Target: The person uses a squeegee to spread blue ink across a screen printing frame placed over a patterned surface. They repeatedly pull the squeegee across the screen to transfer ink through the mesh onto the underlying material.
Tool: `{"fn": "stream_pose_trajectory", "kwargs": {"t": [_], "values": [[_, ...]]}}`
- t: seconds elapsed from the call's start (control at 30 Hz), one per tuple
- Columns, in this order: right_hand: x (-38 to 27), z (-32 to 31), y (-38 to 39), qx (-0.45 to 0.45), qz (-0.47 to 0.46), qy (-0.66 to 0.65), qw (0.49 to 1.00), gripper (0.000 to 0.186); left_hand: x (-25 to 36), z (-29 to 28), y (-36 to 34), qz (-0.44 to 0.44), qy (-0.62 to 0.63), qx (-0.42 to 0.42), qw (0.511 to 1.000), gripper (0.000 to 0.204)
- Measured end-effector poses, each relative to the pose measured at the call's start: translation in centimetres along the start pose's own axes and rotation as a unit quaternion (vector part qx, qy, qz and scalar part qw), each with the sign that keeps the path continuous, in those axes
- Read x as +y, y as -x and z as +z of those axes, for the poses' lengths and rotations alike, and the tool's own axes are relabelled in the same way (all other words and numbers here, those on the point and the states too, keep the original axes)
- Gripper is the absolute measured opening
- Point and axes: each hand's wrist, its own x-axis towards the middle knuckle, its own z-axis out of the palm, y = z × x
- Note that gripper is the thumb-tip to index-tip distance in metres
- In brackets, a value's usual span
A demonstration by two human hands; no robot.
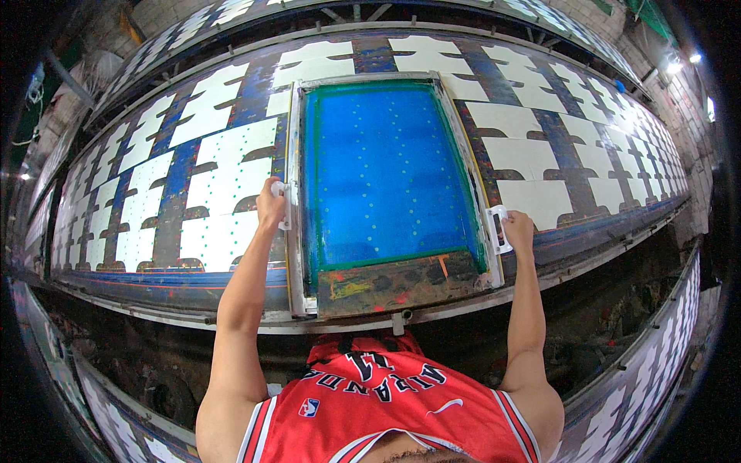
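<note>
My left hand (269, 202) is closed on a white handle (281, 216) at the left side of a printing screen, and my right hand (519, 230) is closed on a matching handle (497, 219) at its right side. The blue screen (378, 177) has a green border, rows of light dots and a stained lower end (394, 285). It lies across a long paint-stained table (575, 174) covered in rows of white cut pieces. Pieces on the left (231, 166) carry green dots; those on the right (525, 193) show no visible dots.
A metal rail (208, 316) runs along the table's near edge, with a dark gap below it. Other long tables with white pieces stand beyond (201, 23) and at the lower sides (648, 359). Beams, block walls and bright lamps (673, 65) surround them.
</note>
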Motion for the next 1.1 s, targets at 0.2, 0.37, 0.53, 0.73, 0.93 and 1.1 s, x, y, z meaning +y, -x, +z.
{"fn": "stream_pose_trajectory", "kwargs": {"t": [0.2,0.37,0.53,0.73,0.93,1.1], "values": [[0.6,0.2,-0.2,-0.019,0.000,0.019,1.000,0.026,-1.9,0.9,-1.1,0.031,-0.048,-0.001,0.998,0.053],[-2.3,-0.3,0.8,-0.005,-0.022,0.216,0.976,0.030,-3.5,1.3,-2.0,0.064,-0.070,-0.008,0.995,0.052],[-9.0,0.7,5.8,0.050,-0.226,0.135,0.963,0.035,-3.4,1.1,-1.9,0.046,-0.052,-0.039,0.997,0.051],[-13.5,1.4,14.0,-0.288,-0.457,0.020,0.841,0.062,-3.2,0.9,-2.1,0.072,-0.024,-0.052,0.996,0.048],[-13.9,0.9,17.4,-0.307,-0.478,0.167,0.806,0.071,-2.2,0.2,-1.9,0.049,-0.014,-0.088,0.995,0.047],[-13.6,2.7,18.2,-0.283,-0.501,0.243,0.781,0.065,-2.8,0.2,-2.0,0.077,0.006,-0.092,0.993,0.045]]}}
